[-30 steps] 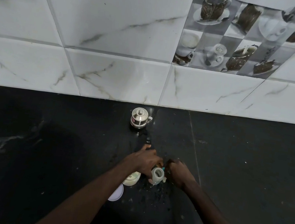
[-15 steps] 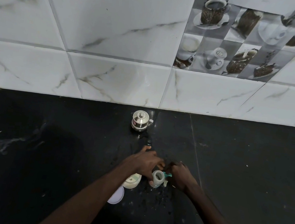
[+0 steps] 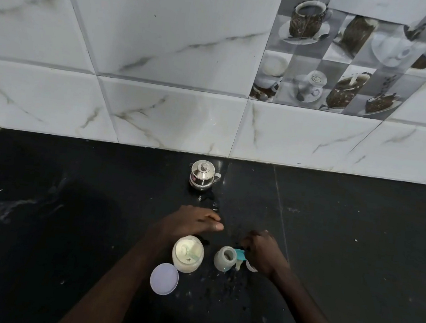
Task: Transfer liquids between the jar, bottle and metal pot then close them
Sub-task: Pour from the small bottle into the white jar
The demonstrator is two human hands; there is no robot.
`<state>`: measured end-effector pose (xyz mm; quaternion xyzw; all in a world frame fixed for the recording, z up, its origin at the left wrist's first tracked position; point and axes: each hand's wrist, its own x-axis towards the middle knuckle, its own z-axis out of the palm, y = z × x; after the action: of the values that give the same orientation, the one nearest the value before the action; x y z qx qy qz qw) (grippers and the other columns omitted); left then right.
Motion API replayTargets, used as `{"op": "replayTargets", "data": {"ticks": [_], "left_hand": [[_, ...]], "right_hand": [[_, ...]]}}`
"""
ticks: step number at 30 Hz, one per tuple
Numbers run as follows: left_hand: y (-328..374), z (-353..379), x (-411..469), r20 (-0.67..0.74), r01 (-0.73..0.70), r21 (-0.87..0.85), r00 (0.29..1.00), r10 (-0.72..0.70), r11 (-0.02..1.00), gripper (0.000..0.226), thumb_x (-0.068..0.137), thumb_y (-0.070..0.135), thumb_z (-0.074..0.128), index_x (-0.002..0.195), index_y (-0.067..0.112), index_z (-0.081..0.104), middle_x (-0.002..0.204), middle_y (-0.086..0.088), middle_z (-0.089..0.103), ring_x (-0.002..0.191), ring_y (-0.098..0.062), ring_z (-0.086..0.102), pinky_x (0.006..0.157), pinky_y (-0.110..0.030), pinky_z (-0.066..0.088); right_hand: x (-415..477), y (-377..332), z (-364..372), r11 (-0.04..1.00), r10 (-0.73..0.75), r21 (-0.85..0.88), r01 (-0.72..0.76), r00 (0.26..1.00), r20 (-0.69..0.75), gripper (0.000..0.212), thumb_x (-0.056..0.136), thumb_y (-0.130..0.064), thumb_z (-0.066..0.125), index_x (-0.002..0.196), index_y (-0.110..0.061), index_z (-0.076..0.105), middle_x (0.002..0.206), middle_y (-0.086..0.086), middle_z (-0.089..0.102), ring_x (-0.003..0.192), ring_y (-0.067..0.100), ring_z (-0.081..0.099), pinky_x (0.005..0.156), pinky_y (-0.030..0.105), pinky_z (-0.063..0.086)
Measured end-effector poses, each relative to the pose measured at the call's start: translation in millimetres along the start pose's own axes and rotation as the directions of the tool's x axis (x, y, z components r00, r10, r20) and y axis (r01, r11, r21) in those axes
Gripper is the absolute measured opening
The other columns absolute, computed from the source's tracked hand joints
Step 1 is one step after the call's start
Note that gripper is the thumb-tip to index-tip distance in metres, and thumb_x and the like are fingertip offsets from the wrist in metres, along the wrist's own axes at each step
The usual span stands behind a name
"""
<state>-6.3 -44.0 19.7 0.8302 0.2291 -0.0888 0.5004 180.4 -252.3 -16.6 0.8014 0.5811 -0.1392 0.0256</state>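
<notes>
Although the metal pot (image 3: 202,175) near the wall already carries its lid, the jar (image 3: 188,253) and the bottle (image 3: 225,258) both stand open on the counter (image 3: 358,250). The jar lid (image 3: 164,278) lies just beside the jar. The left hand (image 3: 192,222) hovers spread and empty. The right hand (image 3: 262,251) grips a teal cap (image 3: 240,254) beside the bottle. Closing both remains.

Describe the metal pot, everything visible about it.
The metal pot is small, shiny and steel-looking, with a domed lid topped by a knob, so it is closed. A spout or handle juts from its right side and a reddish label shows on its left. It stands upright on the black counter near the tiled wall, beyond both hands, untouched.
</notes>
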Motion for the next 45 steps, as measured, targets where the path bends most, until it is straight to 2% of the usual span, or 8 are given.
{"op": "replayTargets", "data": {"ticks": [6, 9, 14, 20, 23, 29, 37, 45], "left_hand": [[-26, 2, -29, -0.002, 0.036, -0.176, 0.999, -0.037, 0.984, 0.055, 0.080, 0.066, 0.073, 0.126, 0.036, 0.068, 0.125, 0.019, 0.071, 0.118, 0.005, 0.064, 0.113, -0.039, 0.047], [-41, 4, -43, 0.035, 0.070, -0.123, 0.997, -0.066, 0.990, 0.073, 0.073, 0.062, 0.083, 0.139, 0.043, 0.057, 0.147, 0.020, 0.056, 0.136, 0.001, 0.051, 0.118, -0.037, 0.040], [-68, 21, -65, -0.013, 0.102, -0.056, 0.995, -0.103, 0.993, 0.119, 0.050, 0.058, 0.096, 0.148, 0.061, 0.029, 0.158, 0.019, 0.038, 0.147, -0.008, 0.035, 0.121, -0.043, 0.035], [-85, 43, -67, -0.095, 0.029, -0.009, 0.995, -0.029, 1.000, 0.128, 0.050, 0.045, 0.097, 0.157, 0.039, 0.028, 0.166, 0.018, 0.023, 0.156, -0.009, 0.017, 0.127, -0.040, 0.022], [-81, 51, -62, -0.153, 0.045, 0.041, 0.988, -0.038, 0.998, 0.115, 0.060, 0.038, 0.095, 0.157, 0.027, 0.034, 0.156, 0.020, 0.029, 0.150, -0.010, 0.025, 0.126, -0.038, 0.026], [-84, 56, -59, -0.230, 0.044, 0.042, 0.973, -0.033, 0.998, 0.109, 0.061, 0.035, 0.097, 0.153, 0.026, 0.039, 0.158, 0.009, 0.038, 0.150, -0.015, 0.034, 0.125, -0.040, 0.029], [-92, 58, -61, -0.243, 0.022, 0.041, 0.970, -0.012, 0.999, 0.108, 0.057, 0.037, 0.098, 0.149, 0.031, 0.042, 0.156, 0.017, 0.036, 0.152, -0.016, 0.030, 0.125, -0.046, 0.028], [-88, 54, -60, -0.216, 0.006, 0.053, 0.976, 0.006, 0.999, 0.103, 0.058, 0.030, 0.097, 0.148, 0.028, 0.046, 0.150, 0.025, 0.034, 0.143, 0.002, 0.024, 0.119, -0.014, 0.012]], "right_hand": [[-5, 0, -5, 0.998, -0.037, -0.047, 0.029, 0.982, -0.183, 0.018, 0.077, -0.014, 0.069, 0.064, -0.023, 0.060, 0.066, -0.009, 0.057, 0.071, 0.014, 0.050, 0.063, 0.035, 0.046], [-13, -14, -21, 0.979, 0.072, 0.205, -0.001, 0.939, -0.337, 0.016, 0.087, -0.007, 0.064, 0.074, -0.014, 0.069, 0.076, -0.003, 0.065, 0.075, 0.017, 0.054, 0.064, 0.043, 0.052], [-22, -66, -49, 0.860, 0.248, 0.510, -0.002, 0.875, -0.415, 0.019, 0.086, -0.010, 0.069, 0.102, -0.018, 0.076, 0.100, -0.005, 0.063, 0.082, 0.010, 0.062, 0.072, 0.027, 0.050], [-14, -154, -52, 0.983, -0.019, 0.180, 0.035, 0.996, -0.087, 0.019, 0.092, -0.021, 0.059, 0.108, -0.018, 0.070, 0.108, 0.004, 0.068, 0.095, 0.028, 0.069, 0.075, 0.039, 0.052], [1, -179, -48, 1.000, 0.005, 0.017, -0.006, 0.996, 0.092, 0.019, 0.097, -0.009, 0.055, 0.111, -0.009, 0.068, 0.114, 0.012, 0.070, 0.104, 0.035, 0.069, 0.083, 0.041, 0.052], [22, -184, -34, 0.997, 0.062, -0.054, -0.054, 0.986, 0.152, 0.027, 0.106, -0.008, 0.044, 0.122, -0.008, 0.065, 0.125, 0.010, 0.068, 0.116, 0.030, 0.066, 0.093, 0.038, 0.049], [30, -187, -30, 0.989, 0.133, 0.050, -0.140, 0.983, 0.126, 0.030, 0.104, -0.016, 0.048, 0.131, -0.012, 0.061, 0.125, 0.008, 0.069, 0.114, 0.030, 0.068, 0.092, 0.040, 0.052], [-1, -139, -36, 0.837, 0.343, 0.418, -0.354, 0.934, 0.105, 0.016, 0.083, -0.024, 0.061, 0.078, -0.016, 0.074, 0.072, 0.004, 0.070, 0.070, 0.021, 0.071, 0.068, 0.033, 0.060]]}}
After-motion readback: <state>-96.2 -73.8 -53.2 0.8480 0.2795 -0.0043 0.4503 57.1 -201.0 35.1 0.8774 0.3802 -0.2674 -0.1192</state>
